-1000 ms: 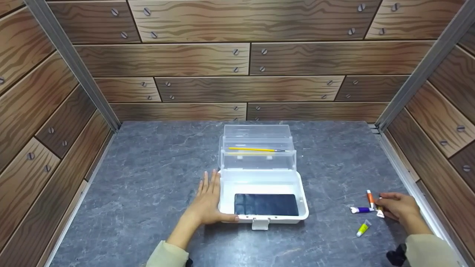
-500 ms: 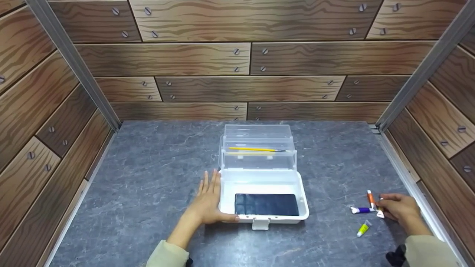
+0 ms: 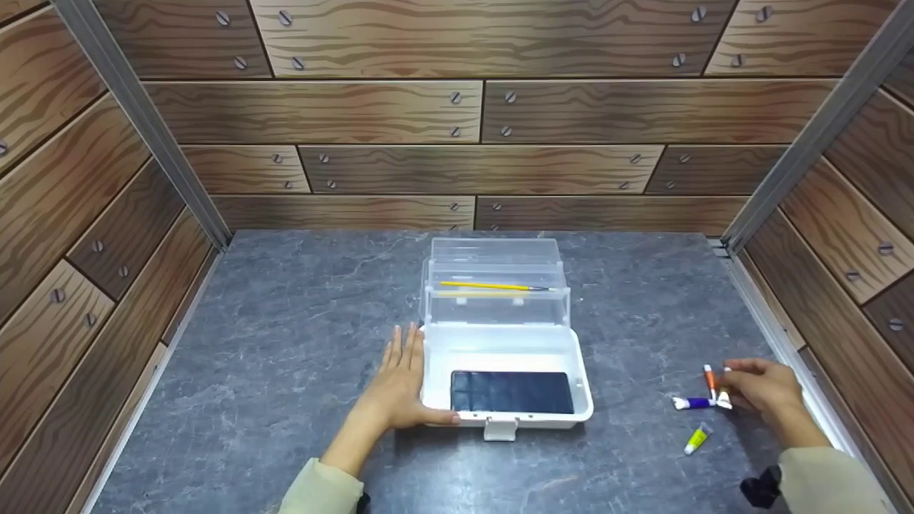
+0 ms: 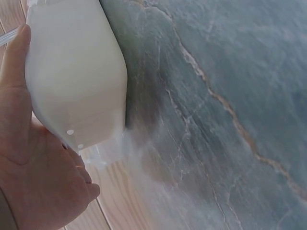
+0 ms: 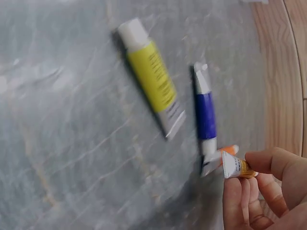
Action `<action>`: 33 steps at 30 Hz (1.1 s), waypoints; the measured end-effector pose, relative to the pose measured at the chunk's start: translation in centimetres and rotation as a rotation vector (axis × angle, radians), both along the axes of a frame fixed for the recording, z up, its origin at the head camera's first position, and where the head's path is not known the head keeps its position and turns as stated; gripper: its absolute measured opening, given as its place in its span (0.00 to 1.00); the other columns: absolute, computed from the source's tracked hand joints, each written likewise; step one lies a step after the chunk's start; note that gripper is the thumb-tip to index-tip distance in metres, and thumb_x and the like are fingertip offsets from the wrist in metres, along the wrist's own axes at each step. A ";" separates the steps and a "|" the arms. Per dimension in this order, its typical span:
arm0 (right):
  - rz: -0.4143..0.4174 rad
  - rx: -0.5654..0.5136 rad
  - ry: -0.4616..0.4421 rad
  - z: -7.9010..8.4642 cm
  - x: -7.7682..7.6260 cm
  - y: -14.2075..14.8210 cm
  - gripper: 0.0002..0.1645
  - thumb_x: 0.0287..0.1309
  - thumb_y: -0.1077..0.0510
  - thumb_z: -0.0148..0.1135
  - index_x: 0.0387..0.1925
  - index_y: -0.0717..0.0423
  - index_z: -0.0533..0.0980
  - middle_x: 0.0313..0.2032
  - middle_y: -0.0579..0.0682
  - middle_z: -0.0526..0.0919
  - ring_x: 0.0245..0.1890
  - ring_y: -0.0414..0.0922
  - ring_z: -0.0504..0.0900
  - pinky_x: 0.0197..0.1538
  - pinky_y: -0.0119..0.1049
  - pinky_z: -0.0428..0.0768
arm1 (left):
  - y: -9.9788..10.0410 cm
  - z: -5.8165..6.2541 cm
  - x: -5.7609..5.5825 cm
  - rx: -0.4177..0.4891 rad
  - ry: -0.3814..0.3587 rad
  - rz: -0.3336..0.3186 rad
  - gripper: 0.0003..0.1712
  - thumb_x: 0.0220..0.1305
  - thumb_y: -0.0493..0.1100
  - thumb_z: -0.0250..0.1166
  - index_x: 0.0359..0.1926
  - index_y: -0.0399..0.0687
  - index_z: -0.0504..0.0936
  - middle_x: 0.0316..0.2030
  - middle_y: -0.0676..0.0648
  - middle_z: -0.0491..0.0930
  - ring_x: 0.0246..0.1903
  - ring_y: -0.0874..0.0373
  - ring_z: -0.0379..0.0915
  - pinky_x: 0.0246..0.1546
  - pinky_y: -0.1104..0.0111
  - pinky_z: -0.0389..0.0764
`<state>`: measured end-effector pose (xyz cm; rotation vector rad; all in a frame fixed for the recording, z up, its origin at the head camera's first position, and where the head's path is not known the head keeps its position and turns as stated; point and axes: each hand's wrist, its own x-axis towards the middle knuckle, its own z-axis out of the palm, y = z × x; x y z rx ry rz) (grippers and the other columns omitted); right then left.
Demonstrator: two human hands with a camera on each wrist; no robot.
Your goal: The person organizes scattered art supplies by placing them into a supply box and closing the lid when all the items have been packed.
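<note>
Ochre tube sits pinched in the right hand, light pressure looking best, left hand straight-fingered against the box.

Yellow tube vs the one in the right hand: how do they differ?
The yellow tube lies on the table; the ochre tube is pinched in the right hand. The yellow tube's label is bright yellow, the ochre tube's a darker golden brown. Both have a pale, flattened end.
</note>
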<state>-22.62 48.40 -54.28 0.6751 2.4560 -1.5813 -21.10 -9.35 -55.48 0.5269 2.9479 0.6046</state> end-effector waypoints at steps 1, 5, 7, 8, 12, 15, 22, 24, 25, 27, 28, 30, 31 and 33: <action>0.013 -0.003 0.012 0.2 -0.1 -0.3 0.22 0.55 0.64 0.67 0.50 0.71 0.77 0.26 0.39 0.83 0.28 0.36 0.85 0.36 0.34 0.87 | 0.0 0.1 0.0 -0.002 -0.001 0.000 0.91 0.29 0.88 0.65 0.78 0.34 0.36 0.78 0.34 0.32 0.77 0.35 0.24 0.77 0.48 0.41; 0.041 -0.002 0.051 1.1 -0.6 -1.7 0.21 0.55 0.65 0.67 0.51 0.70 0.77 0.27 0.38 0.83 0.28 0.35 0.84 0.36 0.33 0.87 | 0.0 0.1 -0.1 -0.002 -0.007 -0.001 0.91 0.29 0.88 0.65 0.78 0.33 0.35 0.78 0.34 0.30 0.76 0.35 0.23 0.77 0.48 0.40; 0.052 0.004 0.067 1.4 -0.9 -2.5 0.21 0.54 0.65 0.67 0.50 0.69 0.78 0.26 0.38 0.83 0.27 0.36 0.84 0.35 0.33 0.87 | 0.0 0.1 -0.1 -0.003 -0.008 -0.001 0.91 0.29 0.88 0.65 0.78 0.33 0.35 0.78 0.34 0.30 0.76 0.35 0.23 0.77 0.48 0.40; 0.059 0.007 0.073 1.6 -1.1 -2.9 0.21 0.54 0.65 0.67 0.50 0.68 0.78 0.27 0.38 0.83 0.27 0.36 0.84 0.35 0.33 0.87 | 0.0 0.1 -0.1 -0.007 -0.011 0.000 0.92 0.28 0.88 0.65 0.78 0.34 0.34 0.78 0.35 0.29 0.76 0.35 0.23 0.77 0.48 0.39; 0.097 0.024 0.094 2.4 -1.7 -4.4 0.23 0.55 0.65 0.66 0.53 0.69 0.76 0.28 0.39 0.83 0.27 0.37 0.84 0.35 0.34 0.87 | 0.0 0.1 -0.3 -0.015 -0.009 0.004 0.92 0.28 0.89 0.64 0.78 0.34 0.34 0.78 0.35 0.29 0.77 0.34 0.24 0.77 0.48 0.39; 0.125 0.034 0.100 2.9 -2.1 -5.5 0.27 0.56 0.64 0.65 0.57 0.71 0.73 0.31 0.40 0.81 0.29 0.36 0.83 0.36 0.34 0.87 | 0.1 0.1 -0.4 -0.016 -0.012 0.006 0.92 0.28 0.89 0.64 0.78 0.35 0.34 0.78 0.35 0.30 0.77 0.34 0.24 0.77 0.48 0.40; 0.186 0.000 0.121 3.4 -2.8 -8.6 0.26 0.57 0.64 0.66 0.56 0.71 0.73 0.33 0.42 0.82 0.33 0.36 0.84 0.39 0.36 0.88 | 0.0 0.1 -0.2 -0.016 -0.021 0.011 0.92 0.27 0.88 0.66 0.78 0.34 0.35 0.78 0.35 0.29 0.76 0.34 0.24 0.77 0.49 0.39; 0.197 0.005 0.120 3.6 -2.9 -9.4 0.25 0.57 0.63 0.66 0.56 0.70 0.74 0.33 0.43 0.82 0.33 0.36 0.84 0.38 0.36 0.88 | 0.1 0.1 -0.2 -0.011 -0.019 0.009 0.92 0.28 0.87 0.66 0.78 0.34 0.35 0.78 0.35 0.28 0.77 0.34 0.24 0.77 0.48 0.39; 0.205 0.007 0.120 3.6 -2.9 -9.8 0.25 0.57 0.63 0.66 0.56 0.70 0.74 0.34 0.43 0.82 0.33 0.36 0.84 0.38 0.36 0.88 | 0.1 0.1 -0.2 -0.007 -0.019 0.007 0.92 0.28 0.87 0.67 0.78 0.34 0.35 0.78 0.35 0.28 0.76 0.35 0.24 0.77 0.48 0.39; 0.216 -0.001 0.123 3.8 -3.0 -10.5 0.25 0.57 0.64 0.66 0.55 0.70 0.74 0.35 0.44 0.82 0.34 0.37 0.84 0.38 0.37 0.88 | 0.1 0.1 -0.1 0.001 -0.017 0.002 0.91 0.29 0.87 0.67 0.78 0.34 0.35 0.78 0.35 0.28 0.76 0.35 0.23 0.77 0.48 0.38; 0.221 -0.004 0.123 3.9 -3.1 -10.9 0.24 0.57 0.64 0.66 0.55 0.69 0.75 0.35 0.45 0.82 0.34 0.38 0.84 0.38 0.37 0.88 | 0.1 0.1 -0.1 0.003 -0.017 -0.002 0.91 0.29 0.87 0.67 0.78 0.34 0.35 0.78 0.35 0.28 0.76 0.35 0.22 0.77 0.48 0.38; 0.225 -0.010 0.121 4.2 -3.2 -11.6 0.23 0.56 0.65 0.66 0.54 0.69 0.75 0.35 0.46 0.82 0.34 0.38 0.84 0.38 0.38 0.88 | 0.1 0.1 0.0 0.005 -0.016 -0.006 0.91 0.29 0.87 0.67 0.78 0.34 0.34 0.78 0.35 0.28 0.76 0.35 0.22 0.77 0.49 0.38; 0.225 -0.013 0.119 4.3 -3.2 -11.9 0.23 0.56 0.65 0.66 0.54 0.68 0.76 0.36 0.46 0.82 0.34 0.38 0.84 0.38 0.39 0.88 | 0.1 0.1 0.0 0.008 -0.016 -0.007 0.91 0.30 0.87 0.67 0.78 0.34 0.34 0.78 0.35 0.28 0.76 0.35 0.22 0.77 0.49 0.38; 0.228 -0.019 0.117 4.6 -3.4 -12.5 0.23 0.55 0.65 0.67 0.54 0.68 0.76 0.36 0.47 0.81 0.34 0.39 0.84 0.39 0.39 0.88 | 0.0 0.0 0.0 0.007 -0.013 -0.008 0.91 0.30 0.87 0.66 0.78 0.33 0.34 0.78 0.35 0.29 0.76 0.35 0.23 0.77 0.49 0.39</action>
